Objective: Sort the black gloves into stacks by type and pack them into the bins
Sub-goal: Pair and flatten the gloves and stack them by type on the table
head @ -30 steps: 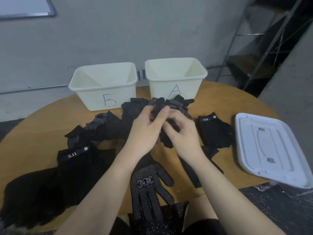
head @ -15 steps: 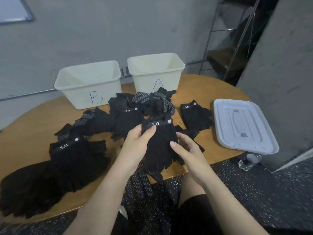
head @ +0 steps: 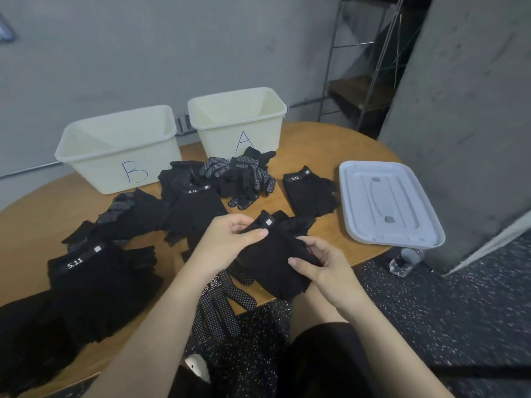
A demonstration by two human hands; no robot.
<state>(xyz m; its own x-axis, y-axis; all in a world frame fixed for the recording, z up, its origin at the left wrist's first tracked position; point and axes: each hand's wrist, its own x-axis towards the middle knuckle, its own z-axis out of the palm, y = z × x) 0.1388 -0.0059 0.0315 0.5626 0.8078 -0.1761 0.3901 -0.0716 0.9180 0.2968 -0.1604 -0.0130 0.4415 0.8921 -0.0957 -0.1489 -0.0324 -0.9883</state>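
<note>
- Black fingerless glove [head: 273, 254] held between both hands above the near table [head: 330, 145] edge, cuff toward the bins.
- Left hand [head: 227, 239] pinching the glove's cuff end, thumb on top.
- Right hand [head: 319, 262] gripping the glove's right side, fingers curled round it.
- Tall stack [head: 94, 280] of "5.11" gloves well left of the hands.
- Dotted gloves [head: 244, 176] heaped just before bin A [head: 238, 122]; bin B [head: 120, 150] beside it, left.
- White lid [head: 388, 202] lying flat, far right.
</note>
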